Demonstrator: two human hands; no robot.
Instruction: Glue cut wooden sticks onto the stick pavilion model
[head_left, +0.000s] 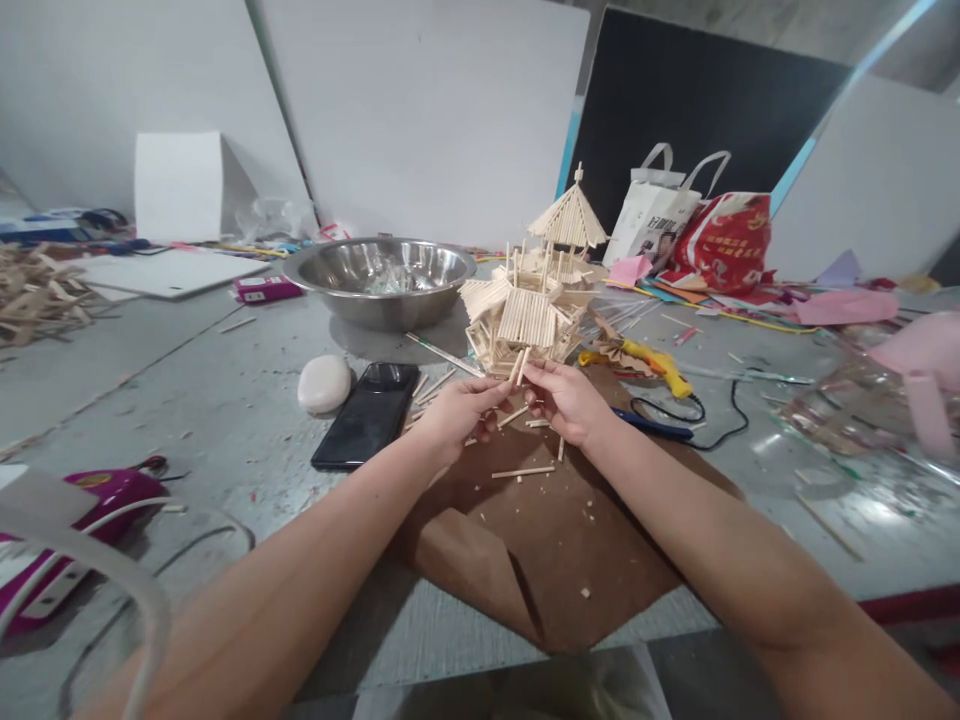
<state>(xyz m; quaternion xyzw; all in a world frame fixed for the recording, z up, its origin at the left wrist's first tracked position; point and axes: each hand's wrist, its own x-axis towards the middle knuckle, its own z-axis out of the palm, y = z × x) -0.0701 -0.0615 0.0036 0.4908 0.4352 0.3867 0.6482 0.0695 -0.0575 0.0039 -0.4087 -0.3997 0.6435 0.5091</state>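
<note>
The fingers of the left hand and right hand hide the lower ends of the two short sticks; the hands also cover part of the near base of the stick model. Both forearms run out at the near edge. At near left, the purple power strip is cut off, and the white cable blurs. The far-left stick pile leaves the view. The clear contents of the steel bowl are indistinct; small print on the far-right white bag is unreadable.
</note>
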